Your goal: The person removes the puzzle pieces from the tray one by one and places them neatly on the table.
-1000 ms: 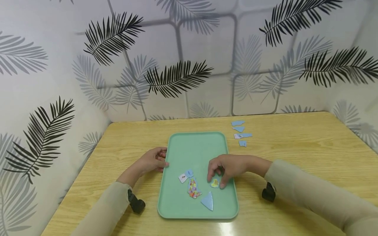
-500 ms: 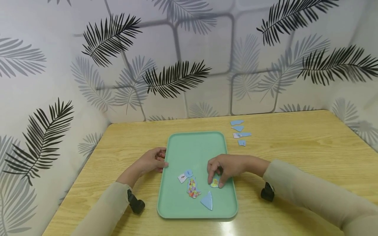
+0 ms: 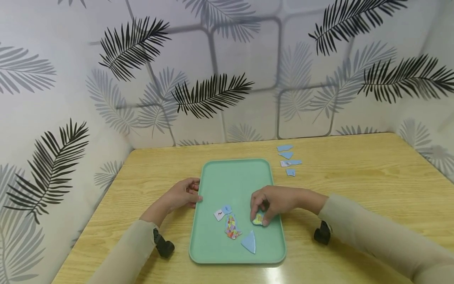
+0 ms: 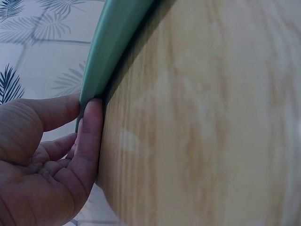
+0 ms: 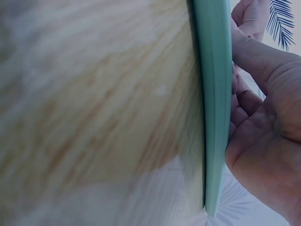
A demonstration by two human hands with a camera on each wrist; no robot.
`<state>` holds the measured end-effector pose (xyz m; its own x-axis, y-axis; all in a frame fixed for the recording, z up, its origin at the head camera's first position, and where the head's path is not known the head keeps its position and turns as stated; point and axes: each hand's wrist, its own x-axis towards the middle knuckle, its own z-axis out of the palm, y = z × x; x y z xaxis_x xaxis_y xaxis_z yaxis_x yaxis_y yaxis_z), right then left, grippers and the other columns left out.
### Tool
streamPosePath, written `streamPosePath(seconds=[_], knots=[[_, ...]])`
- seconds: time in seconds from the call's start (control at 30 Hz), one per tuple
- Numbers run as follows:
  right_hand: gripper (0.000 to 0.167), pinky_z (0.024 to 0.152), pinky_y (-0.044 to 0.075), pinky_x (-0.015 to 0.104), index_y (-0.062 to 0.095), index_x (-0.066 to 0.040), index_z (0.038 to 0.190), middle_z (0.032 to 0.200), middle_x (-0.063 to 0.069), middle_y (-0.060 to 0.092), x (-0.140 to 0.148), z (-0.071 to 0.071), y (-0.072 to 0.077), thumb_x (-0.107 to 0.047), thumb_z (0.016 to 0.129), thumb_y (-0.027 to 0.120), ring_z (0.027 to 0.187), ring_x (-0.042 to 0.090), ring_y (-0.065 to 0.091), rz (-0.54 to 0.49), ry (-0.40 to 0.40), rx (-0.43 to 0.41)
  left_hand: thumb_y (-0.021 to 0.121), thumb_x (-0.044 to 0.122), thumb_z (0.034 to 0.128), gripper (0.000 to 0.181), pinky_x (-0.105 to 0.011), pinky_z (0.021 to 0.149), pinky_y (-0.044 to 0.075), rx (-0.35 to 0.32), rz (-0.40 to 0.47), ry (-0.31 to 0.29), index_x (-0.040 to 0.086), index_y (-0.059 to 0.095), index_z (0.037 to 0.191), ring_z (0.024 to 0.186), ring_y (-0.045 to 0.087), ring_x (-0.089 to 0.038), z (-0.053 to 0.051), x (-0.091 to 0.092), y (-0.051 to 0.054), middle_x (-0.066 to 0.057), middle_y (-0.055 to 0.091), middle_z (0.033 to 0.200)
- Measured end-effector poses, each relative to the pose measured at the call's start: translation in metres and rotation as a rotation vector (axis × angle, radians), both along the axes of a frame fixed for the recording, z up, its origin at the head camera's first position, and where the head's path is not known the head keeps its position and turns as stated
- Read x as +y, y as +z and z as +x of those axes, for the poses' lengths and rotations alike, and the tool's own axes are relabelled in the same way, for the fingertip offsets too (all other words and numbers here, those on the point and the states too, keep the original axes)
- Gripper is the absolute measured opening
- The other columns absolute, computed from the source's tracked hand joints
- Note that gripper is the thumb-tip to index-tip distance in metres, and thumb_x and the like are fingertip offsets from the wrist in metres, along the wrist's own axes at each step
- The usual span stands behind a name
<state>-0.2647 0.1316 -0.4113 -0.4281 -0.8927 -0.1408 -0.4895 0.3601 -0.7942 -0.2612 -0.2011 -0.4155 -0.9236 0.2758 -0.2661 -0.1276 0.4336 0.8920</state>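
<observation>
A green tray [image 3: 234, 177] lies on the table. My left hand [image 3: 182, 193] grips its left rim; in the left wrist view the thumb and fingers of that hand [image 4: 51, 155] pinch the tray's edge [image 4: 110, 47]. Over the tray's right half, my right hand [image 3: 274, 201] has thumb and index finger on either side of a small yellow piece [image 3: 258, 219]. Left of it lie a multicoloured piece [image 3: 232, 228], a white-and-blue piece [image 3: 220, 214] and a blue wedge [image 3: 249, 242]. The tray wall [image 5: 216, 94] hides the right fingertips in the right wrist view.
Several blue pieces stand in a column on the wooden table [image 3: 354, 165] beyond the tray's upper right corner, among them a long white-and-blue one [image 3: 291, 163]. A wall covering [image 3: 244, 79] with leaf prints rises behind the table.
The right thumb and index finger have closed in on the yellow piece, which has shifted and turned very slightly. The left hand has stayed on the rim.
</observation>
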Motion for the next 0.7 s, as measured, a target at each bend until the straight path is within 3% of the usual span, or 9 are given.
streamPosePath(seconds=[0.27, 0.47, 0.7], knots=[[0.024, 0.068, 0.045, 0.022, 0.076, -0.014, 0.098, 0.094, -0.003, 0.064, 0.001, 0.002, 0.002, -0.010, 0.076, 0.082, 0.077, 0.013, 0.051, -0.048, -0.013, -0.036, 0.066, -0.003, 0.0898, 0.062, -0.035, 0.074, 0.057, -0.001, 0.000, 0.003, -0.001, 0.038, 0.145, 0.093, 0.051, -0.023, -0.001, -0.001, -0.001, -0.015, 0.047, 0.115], [0.023, 0.070, 0.048, 0.026, 0.076, -0.018, 0.098, 0.094, -0.006, 0.064, 0.005, 0.004, 0.006, -0.014, 0.076, 0.083, 0.079, 0.014, 0.052, -0.074, -0.060, 0.047, 0.066, -0.004, 0.0892, 0.062, -0.035, 0.073, 0.057, -0.004, 0.001, 0.008, -0.002, 0.038, 0.145, 0.092, 0.051, -0.023, 0.000, 0.001, -0.001, -0.015, 0.047, 0.114], [0.023, 0.069, 0.047, 0.029, 0.076, -0.018, 0.100, 0.094, -0.005, 0.063, 0.014, 0.007, 0.011, -0.014, 0.077, 0.082, 0.082, 0.019, 0.052, -0.110, -0.189, 0.112, 0.066, -0.006, 0.0885, 0.061, -0.033, 0.072, 0.057, 0.003, 0.002, 0.009, -0.002, 0.039, 0.143, 0.090, 0.051, -0.022, -0.001, 0.000, -0.002, -0.015, 0.047, 0.112]])
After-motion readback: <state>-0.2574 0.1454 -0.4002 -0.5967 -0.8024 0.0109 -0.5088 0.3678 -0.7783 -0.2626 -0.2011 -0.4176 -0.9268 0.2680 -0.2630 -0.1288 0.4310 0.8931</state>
